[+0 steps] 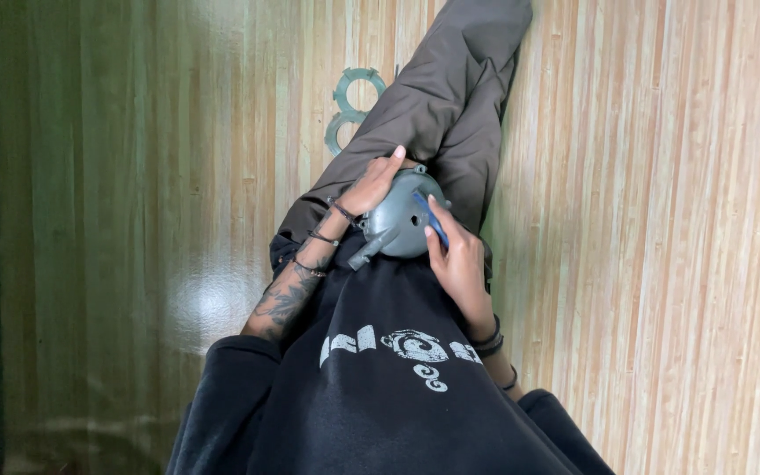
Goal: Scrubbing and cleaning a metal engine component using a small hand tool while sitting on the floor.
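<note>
- Two grey ring-shaped parts (351,105) lie on the wooden floor (134,220), just beside the outstretched leg, apart from both hands.
- The left hand (371,186) cups the round grey housing (400,224) on the lap, fingers curled over its top edge.
- The right hand (459,259) steadies the housing's side, fingers pinching a slim blue tool (430,218) against it.
- Risk, as I judge it: the tool may skid off the curved shell, or the housing roll off the lap.
</note>
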